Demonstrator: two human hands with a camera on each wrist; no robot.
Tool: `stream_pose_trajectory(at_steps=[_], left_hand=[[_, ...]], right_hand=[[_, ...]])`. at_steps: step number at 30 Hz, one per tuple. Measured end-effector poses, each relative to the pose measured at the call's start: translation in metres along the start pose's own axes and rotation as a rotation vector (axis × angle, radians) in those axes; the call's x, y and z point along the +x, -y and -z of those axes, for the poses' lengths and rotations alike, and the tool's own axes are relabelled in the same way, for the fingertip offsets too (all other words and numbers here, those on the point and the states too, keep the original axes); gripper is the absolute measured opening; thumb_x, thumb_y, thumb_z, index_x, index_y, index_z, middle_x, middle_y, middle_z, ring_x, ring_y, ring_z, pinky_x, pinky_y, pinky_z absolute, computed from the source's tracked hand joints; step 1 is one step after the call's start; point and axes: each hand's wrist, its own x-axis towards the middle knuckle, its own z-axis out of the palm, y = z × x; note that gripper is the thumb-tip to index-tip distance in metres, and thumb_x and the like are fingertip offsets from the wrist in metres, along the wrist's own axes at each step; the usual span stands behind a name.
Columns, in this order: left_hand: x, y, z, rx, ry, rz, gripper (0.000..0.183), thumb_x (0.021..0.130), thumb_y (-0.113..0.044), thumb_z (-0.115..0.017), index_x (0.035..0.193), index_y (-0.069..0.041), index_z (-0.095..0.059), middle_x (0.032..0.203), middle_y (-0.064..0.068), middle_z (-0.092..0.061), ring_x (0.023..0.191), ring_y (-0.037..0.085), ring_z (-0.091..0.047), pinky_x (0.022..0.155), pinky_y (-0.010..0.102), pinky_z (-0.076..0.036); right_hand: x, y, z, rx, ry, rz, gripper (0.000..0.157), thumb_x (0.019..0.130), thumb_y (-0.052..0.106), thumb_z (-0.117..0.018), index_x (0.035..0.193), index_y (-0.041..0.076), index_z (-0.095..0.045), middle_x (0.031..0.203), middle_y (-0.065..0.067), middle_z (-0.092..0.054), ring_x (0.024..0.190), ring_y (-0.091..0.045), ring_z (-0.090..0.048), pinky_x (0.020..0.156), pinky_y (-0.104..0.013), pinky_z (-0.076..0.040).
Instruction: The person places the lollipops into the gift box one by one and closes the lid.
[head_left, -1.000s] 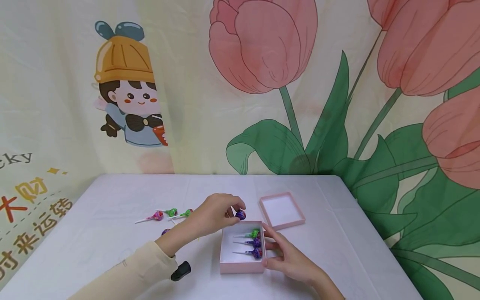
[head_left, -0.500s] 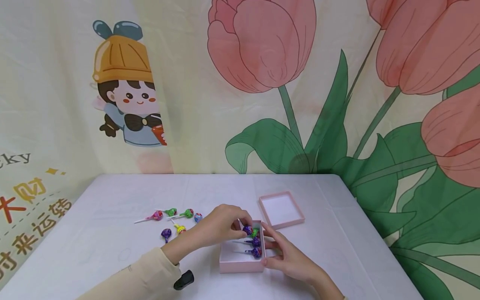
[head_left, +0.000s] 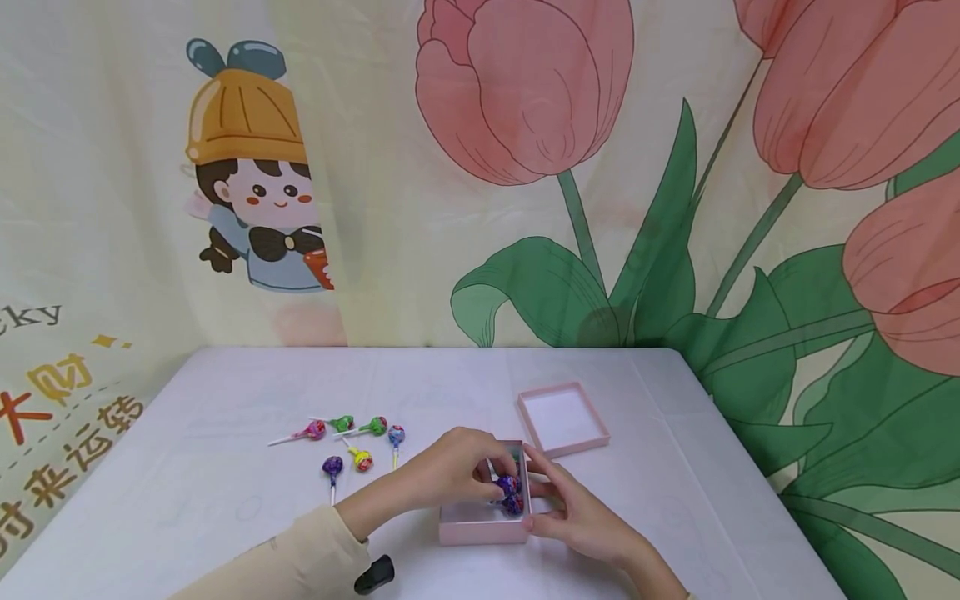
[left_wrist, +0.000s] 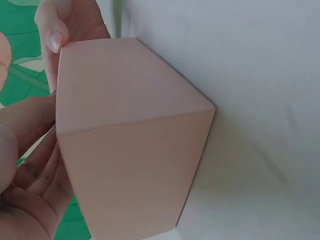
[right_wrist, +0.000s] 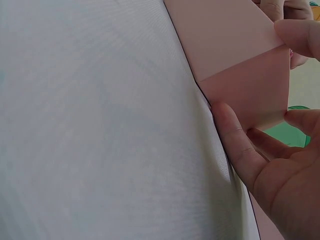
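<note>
My left hand (head_left: 465, 467) reaches over the left side of a pink open box (head_left: 483, 533), fingers bent down inside it around a purple-wrapped lollipop (head_left: 507, 483); its stick is hidden by the hand. Another purple lollipop (head_left: 513, 505) lies beside it, head toward the right wall. Farther back in the box, the green one is mostly covered by my fingers. My right hand (head_left: 573, 508) grips the box's right side, thumb by the near corner and fingers along the wall. In the left wrist view, the box's outer walls (left_wrist: 130, 170) hide what lies inside.
Left of the box lie several loose lollipops: pink (head_left: 315, 430), green (head_left: 377, 426), blue (head_left: 396, 435), yellow (head_left: 363, 459) and purple (head_left: 332, 467). The pink-rimmed lid (head_left: 564, 419) rests behind the box, on the white-covered table (head_left: 247, 383). A black object (head_left: 375, 575) is near my left sleeve.
My left hand has carried the purple lollipop rightward and down from behind the box into it, then nearer to me among the others. The right hand stays on the box.
</note>
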Motion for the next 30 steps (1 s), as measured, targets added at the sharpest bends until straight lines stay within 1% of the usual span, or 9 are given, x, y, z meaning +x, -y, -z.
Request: stream_pose_trajectory(at_steps=[7,13,17,22,30], left_hand=[[0.001,0.002,-0.009,-0.024,0.031,0.007,0.020,0.088,-0.007,-0.086,0.105,-0.013,-0.078,0.100,-0.008,-0.075,0.078,-0.001,-0.067,0.073,0.017,-0.056],[0.001,0.003,-0.014,-0.036,0.044,0.011,0.019,0.087,-0.007,-0.086,0.101,-0.015,-0.077,0.095,-0.011,-0.073,0.078,-0.002,-0.065,0.072,0.017,-0.056],[0.002,0.003,-0.017,-0.042,0.060,-0.003,0.018,0.087,-0.006,-0.087,0.098,-0.017,-0.077,0.091,-0.012,-0.071,0.077,-0.004,-0.065,0.072,0.016,-0.056],[0.001,0.004,-0.021,-0.043,0.079,-0.020,0.018,0.088,-0.006,-0.087,0.100,-0.017,-0.078,0.092,-0.011,-0.071,0.078,-0.005,-0.065,0.072,0.015,-0.055],[0.004,0.005,-0.026,0.003,0.092,-0.063,0.015,0.088,-0.006,-0.086,0.099,-0.015,-0.080,0.090,-0.009,-0.073,0.080,-0.005,-0.066,0.073,0.015,-0.056]], right_hand=[[0.000,-0.001,0.001,0.011,0.010,0.005,0.088,0.101,0.024,-0.075,0.170,0.033,-0.021,0.170,-0.018,-0.028,0.148,-0.039,-0.046,0.103,-0.028,-0.055],[0.001,-0.002,0.001,0.027,0.016,0.015,0.088,0.101,0.024,-0.075,0.170,0.033,-0.021,0.170,-0.018,-0.029,0.148,-0.039,-0.047,0.103,-0.028,-0.055],[0.001,-0.003,0.002,0.022,0.014,0.014,0.088,0.101,0.027,-0.076,0.170,0.034,-0.021,0.171,-0.018,-0.028,0.147,-0.038,-0.048,0.102,-0.026,-0.055],[0.001,-0.004,0.002,0.023,0.015,0.020,0.088,0.101,0.027,-0.076,0.170,0.035,-0.021,0.171,-0.018,-0.027,0.147,-0.037,-0.048,0.100,-0.024,-0.055],[0.001,-0.004,0.002,0.026,0.021,0.033,0.088,0.101,0.025,-0.075,0.170,0.033,-0.021,0.171,-0.018,-0.027,0.147,-0.038,-0.047,0.100,-0.024,-0.055]])
